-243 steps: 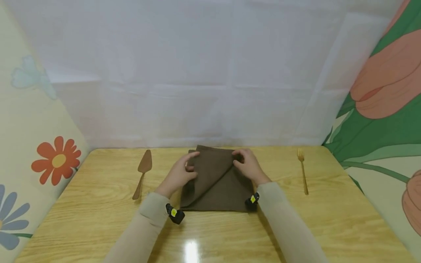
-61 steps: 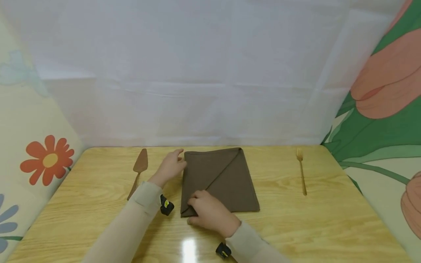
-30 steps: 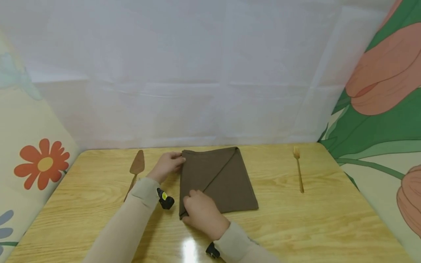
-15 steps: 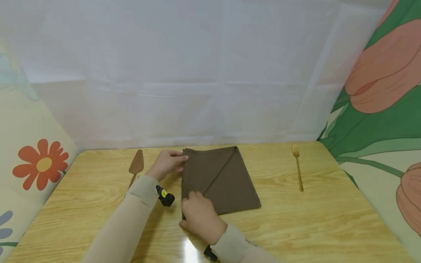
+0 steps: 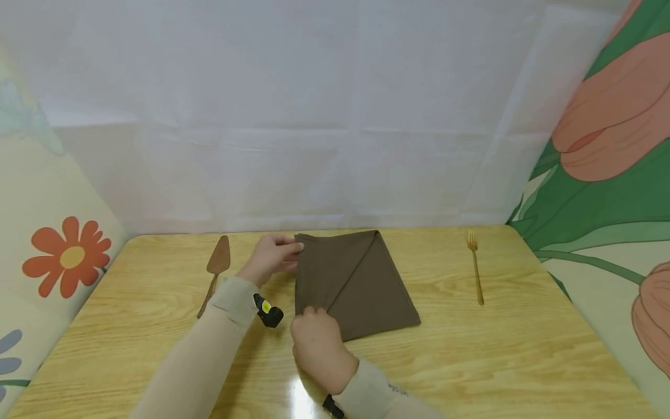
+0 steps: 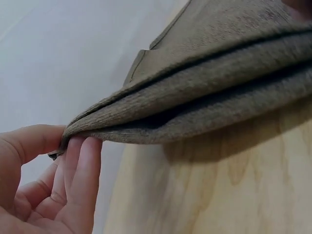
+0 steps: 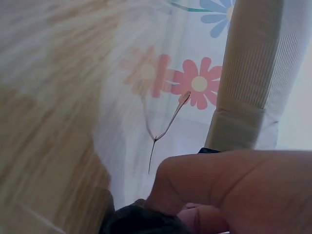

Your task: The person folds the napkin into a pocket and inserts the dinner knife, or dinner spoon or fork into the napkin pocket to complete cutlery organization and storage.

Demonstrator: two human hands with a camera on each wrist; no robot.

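A folded brown cloth napkin [image 5: 361, 285] lies at the middle of the table, a diagonal fold line running across it. My left hand [image 5: 270, 256] pinches its far left corner between thumb and fingers. In the left wrist view, that hand [image 6: 53, 180] holds the layered edge of the napkin [image 6: 195, 102] raised off the wood. My right hand [image 5: 321, 346] grips the near left corner, which it hides in the head view. Dark cloth [image 7: 141, 222] shows under the curled fingers of the right hand [image 7: 219, 190] in the right wrist view.
A copper-coloured cake server [image 5: 218, 259] lies left of the napkin, partly behind the left sleeve. Far to the right is a gold fork [image 5: 476, 267]. A white cloth backdrop [image 5: 335, 145] stands behind the wooden table [image 5: 471, 361], with flowered panels at both sides.
Earlier both hands were at the napkin's upper part, its flap loose; it then lay flat. My left hand has since taken the far left corner, and the napkin's left edge has shifted slightly right, turning it.
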